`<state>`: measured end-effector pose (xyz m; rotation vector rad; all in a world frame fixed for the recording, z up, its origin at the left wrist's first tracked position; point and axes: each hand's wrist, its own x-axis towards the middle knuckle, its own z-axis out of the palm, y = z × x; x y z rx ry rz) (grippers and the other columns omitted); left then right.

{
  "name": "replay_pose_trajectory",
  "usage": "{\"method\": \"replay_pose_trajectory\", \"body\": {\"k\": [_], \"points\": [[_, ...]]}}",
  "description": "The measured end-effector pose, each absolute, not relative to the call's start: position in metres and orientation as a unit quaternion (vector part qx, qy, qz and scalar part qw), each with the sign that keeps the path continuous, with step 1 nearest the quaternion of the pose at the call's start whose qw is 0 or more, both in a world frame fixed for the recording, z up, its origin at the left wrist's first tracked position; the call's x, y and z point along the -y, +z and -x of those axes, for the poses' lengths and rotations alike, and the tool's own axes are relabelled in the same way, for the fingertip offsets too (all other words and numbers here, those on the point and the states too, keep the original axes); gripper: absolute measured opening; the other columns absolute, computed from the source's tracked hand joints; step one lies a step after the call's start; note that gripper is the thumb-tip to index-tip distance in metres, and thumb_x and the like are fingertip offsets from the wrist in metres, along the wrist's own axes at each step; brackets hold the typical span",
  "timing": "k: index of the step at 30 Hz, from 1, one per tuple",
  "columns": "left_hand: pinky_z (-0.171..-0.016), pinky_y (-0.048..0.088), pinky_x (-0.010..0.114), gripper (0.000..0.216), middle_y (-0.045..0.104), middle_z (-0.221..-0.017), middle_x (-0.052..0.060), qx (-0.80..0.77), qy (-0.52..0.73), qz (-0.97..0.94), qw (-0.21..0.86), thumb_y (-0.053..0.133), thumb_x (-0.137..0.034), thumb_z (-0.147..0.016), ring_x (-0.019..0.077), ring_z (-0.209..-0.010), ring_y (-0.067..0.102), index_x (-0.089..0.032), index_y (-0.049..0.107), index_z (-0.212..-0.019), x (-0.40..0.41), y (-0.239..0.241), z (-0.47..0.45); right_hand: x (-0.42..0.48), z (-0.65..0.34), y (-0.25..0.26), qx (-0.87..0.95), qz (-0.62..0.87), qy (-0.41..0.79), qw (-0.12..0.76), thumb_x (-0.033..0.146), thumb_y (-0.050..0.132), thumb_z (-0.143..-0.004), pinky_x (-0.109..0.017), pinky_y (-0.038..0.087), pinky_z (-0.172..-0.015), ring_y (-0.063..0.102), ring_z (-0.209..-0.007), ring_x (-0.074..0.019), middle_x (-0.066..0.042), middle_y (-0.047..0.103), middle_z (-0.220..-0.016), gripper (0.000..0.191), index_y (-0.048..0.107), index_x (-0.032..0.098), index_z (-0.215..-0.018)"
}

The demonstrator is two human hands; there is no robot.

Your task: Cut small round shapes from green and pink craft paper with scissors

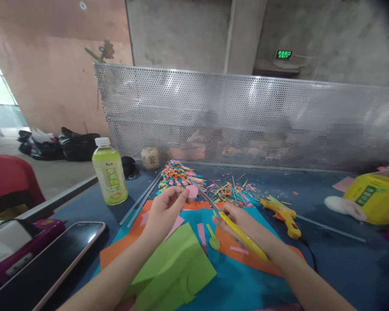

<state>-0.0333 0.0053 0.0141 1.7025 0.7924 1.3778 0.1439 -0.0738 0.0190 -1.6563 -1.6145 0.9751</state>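
Observation:
My left hand [167, 206] pinches a small round piece of pink paper [192, 191] between thumb and fingertips. In my right hand [236, 222] is a pair of yellow-handled scissors [243, 237], its metal blades pointing up and left toward the pink piece. Whether the blades touch the paper I cannot tell. Below my hands lie green paper sheets [175, 259], with orange paper [259, 255] and blue paper [227, 280] under and around them. A small green cut-out [215, 242] and pink strips [201, 235] rest on top.
A multicoloured paper cone [178, 175] and paper scraps [233, 190] sit beyond my hands. A yellow glue gun [283, 216] lies right, a drink bottle [110, 172] stands left near a phone [55, 263]. A yellow package [372, 194] is far right; a perforated metal screen [188, 99] borders the back.

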Motion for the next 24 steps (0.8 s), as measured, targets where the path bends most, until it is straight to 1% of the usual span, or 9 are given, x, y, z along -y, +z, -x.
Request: {"method": "replay_pose_trajectory", "body": {"k": [6, 10, 15, 17, 21, 24], "points": [[-0.049, 0.039, 0.02, 0.023, 0.061, -0.059, -0.001, -0.321, 0.533, -0.666, 0.411, 0.06, -0.037, -0.075, 0.008, -0.05, 0.049, -0.014, 0.059, -0.072, -0.006, 0.015, 0.034, 0.074, -0.145, 0.017, 0.615, 0.62, 0.374, 0.312, 0.055, 0.048, -0.079, -0.017, 0.04, -0.041, 0.034, -0.052, -0.0077, 0.006, 0.033, -0.064, 0.037, 0.032, 0.023, -0.07], [-0.048, 0.039, 0.02, 0.023, 0.061, -0.059, 0.0, -0.311, 0.527, -0.668, 0.424, 0.061, -0.037, -0.074, 0.0083, -0.05, 0.049, -0.014, 0.06, -0.075, -0.007, 0.011, 0.033, 0.073, -0.146, 0.016, 0.626, 0.608, 0.37, 0.319, 0.058, 0.05, -0.076, -0.016, 0.039, -0.041, 0.034, -0.056, -0.0081, 0.006, 0.034, -0.068, 0.04, 0.032, 0.023, -0.071], [-0.048, 0.039, 0.021, 0.023, 0.062, -0.059, 0.0, -0.294, 0.521, -0.67, 0.439, 0.061, -0.037, -0.074, 0.0094, -0.05, 0.05, -0.015, 0.059, -0.072, -0.008, 0.009, 0.033, 0.073, -0.146, 0.017, 0.602, 0.619, 0.398, 0.31, 0.061, 0.053, -0.072, -0.019, 0.044, -0.043, 0.037, -0.057, -0.0088, 0.005, 0.038, -0.071, 0.041, 0.036, 0.024, -0.076], [-0.049, 0.039, 0.021, 0.022, 0.062, -0.059, 0.001, -0.298, 0.518, -0.674, 0.434, 0.06, -0.037, -0.075, 0.0093, -0.051, 0.05, -0.015, 0.06, -0.072, -0.007, 0.01, 0.033, 0.071, -0.147, 0.015, 0.614, 0.617, 0.382, 0.312, 0.06, 0.052, -0.073, -0.018, 0.042, -0.041, 0.036, -0.054, -0.0081, 0.005, 0.039, -0.07, 0.039, 0.038, 0.023, -0.077], [-0.05, 0.04, 0.02, 0.02, 0.063, -0.059, 0.0, -0.307, 0.518, -0.685, 0.411, 0.06, -0.035, -0.076, 0.0086, -0.05, 0.05, -0.015, 0.061, -0.072, -0.004, 0.015, 0.033, 0.066, -0.15, 0.008, 0.644, 0.606, 0.335, 0.324, 0.056, 0.053, -0.076, -0.015, 0.033, -0.038, 0.035, -0.049, -0.0061, 0.006, 0.04, -0.067, 0.036, 0.04, 0.022, -0.076], [-0.049, 0.039, 0.02, 0.019, 0.063, -0.058, 0.001, -0.319, 0.527, -0.682, 0.393, 0.061, -0.033, -0.074, 0.0085, -0.048, 0.049, -0.015, 0.061, -0.069, -0.004, 0.018, 0.034, 0.065, -0.15, 0.006, 0.644, 0.608, 0.334, 0.322, 0.056, 0.053, -0.076, -0.015, 0.03, -0.035, 0.034, -0.045, -0.0058, 0.007, 0.039, -0.064, 0.036, 0.041, 0.022, -0.075]]}}
